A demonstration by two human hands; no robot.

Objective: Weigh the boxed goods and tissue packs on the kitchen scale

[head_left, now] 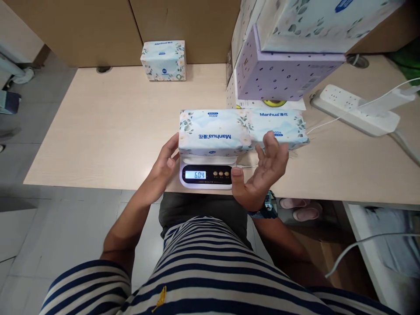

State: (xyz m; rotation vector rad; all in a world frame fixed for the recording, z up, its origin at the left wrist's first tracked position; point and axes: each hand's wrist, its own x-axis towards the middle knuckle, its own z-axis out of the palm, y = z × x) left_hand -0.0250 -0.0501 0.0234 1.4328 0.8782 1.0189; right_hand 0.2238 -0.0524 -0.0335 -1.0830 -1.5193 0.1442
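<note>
A white kitchen scale point(210, 183) sits at the front edge of the desk, its lit display point(196, 175) reading about 6.04. On it rests a Manhua tissue pack point(213, 129), printed with flowers and lettered upside down to me. A second tissue pack point(278, 122) lies end to end with it on the right; what supports it is hidden. My left hand point(162, 168) is beside the left end of the first pack, fingers stretched along it, seemingly touching. My right hand point(260, 175) is open, palm up and fingers apart, before the second pack, thumb by the scale's right corner.
Another tissue pack point(164, 61) stands at the back against the brown panel. A purple box point(285, 74) belongs to a stack at back right, with a large tissue package point(321, 26) on top. A white power strip point(357, 107) and cables lie on the right.
</note>
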